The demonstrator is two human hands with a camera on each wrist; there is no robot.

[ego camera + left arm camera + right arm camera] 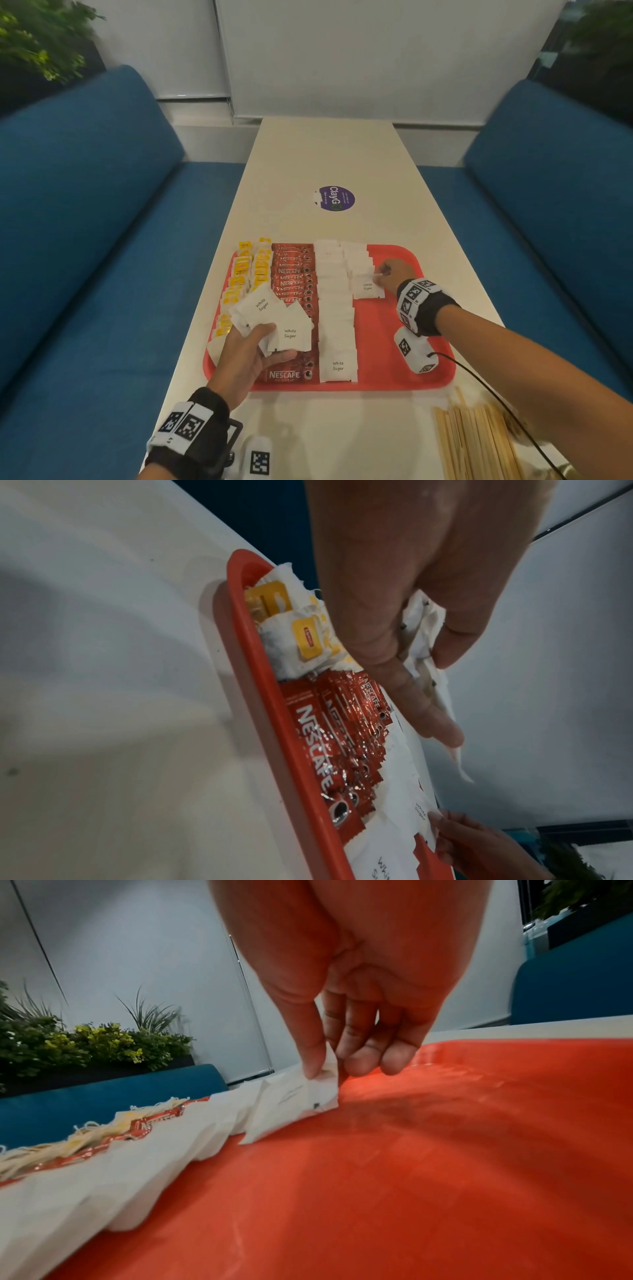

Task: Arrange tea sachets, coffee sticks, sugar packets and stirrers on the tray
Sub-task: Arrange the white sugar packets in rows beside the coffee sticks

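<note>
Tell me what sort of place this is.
Probably an office pantry or café booth: two blue upholstered benches face each other across a long white table, with potted green plants behind and white roller blinds on the end wall.

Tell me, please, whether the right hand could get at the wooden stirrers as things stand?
Probably not at once: the right hand is pinching a sugar packet on the tray. Nothing covers the wooden stirrers beside that forearm.

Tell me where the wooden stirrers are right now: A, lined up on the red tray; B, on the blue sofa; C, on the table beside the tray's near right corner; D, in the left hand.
C: the wooden stirrers lie bundled on the table, off the red tray at its near right corner.
</note>
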